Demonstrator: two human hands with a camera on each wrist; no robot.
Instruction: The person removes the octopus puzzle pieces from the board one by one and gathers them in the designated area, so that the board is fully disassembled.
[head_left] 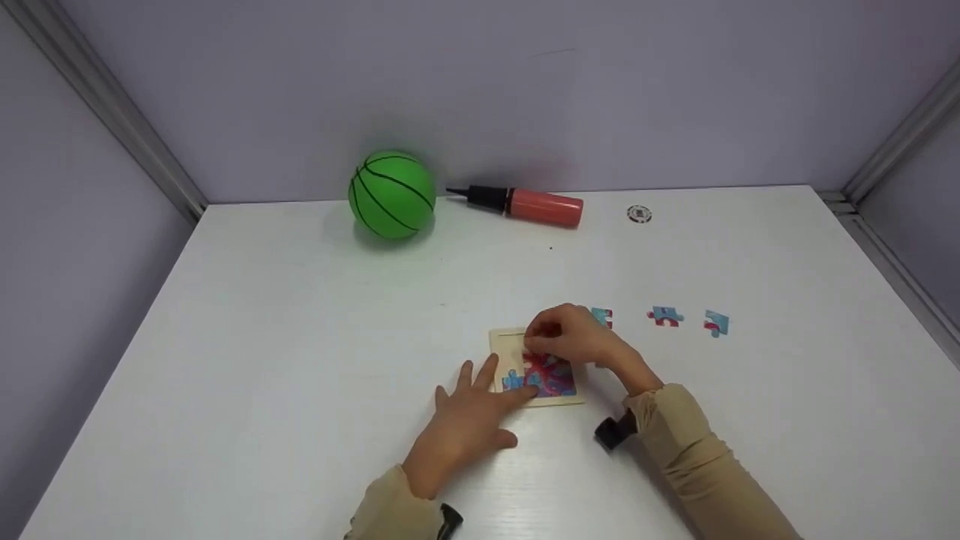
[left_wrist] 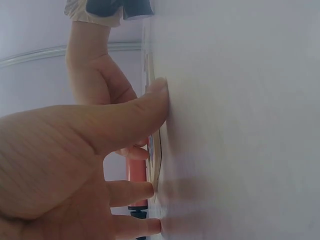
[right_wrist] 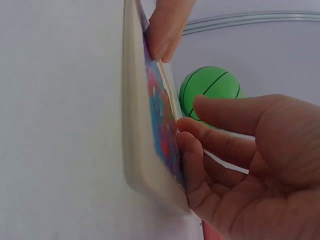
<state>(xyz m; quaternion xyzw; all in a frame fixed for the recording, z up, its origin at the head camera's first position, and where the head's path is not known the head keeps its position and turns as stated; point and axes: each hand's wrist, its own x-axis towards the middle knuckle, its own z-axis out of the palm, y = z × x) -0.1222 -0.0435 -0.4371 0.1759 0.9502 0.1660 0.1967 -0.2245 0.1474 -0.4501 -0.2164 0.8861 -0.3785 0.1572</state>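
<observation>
I'm watching the left hand (head_left: 465, 420) lie spread, index finger on the jigsaw section (head_left: 555, 379) inside the wooden tray (head_left: 556, 402), which sits on the white table (head_left: 300, 337) between both hands. The right hand (head_left: 574, 334) curls at the section's far edge; whether it pinches a piece, I can't tell. I'd align first, then press evenly, tray braced. Loose jigsaw pieces (head_left: 665, 316) lie rightward.

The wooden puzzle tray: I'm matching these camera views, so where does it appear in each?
Head: just below and right of centre, by both hands, the wooden puzzle tray.
Left wrist: a thin edge-on strip near the middle, partly behind the left hand.
Right wrist: seen from its edge, running from the top to the lower middle.
Shared landmark: the right hand, visible in all three.
</observation>
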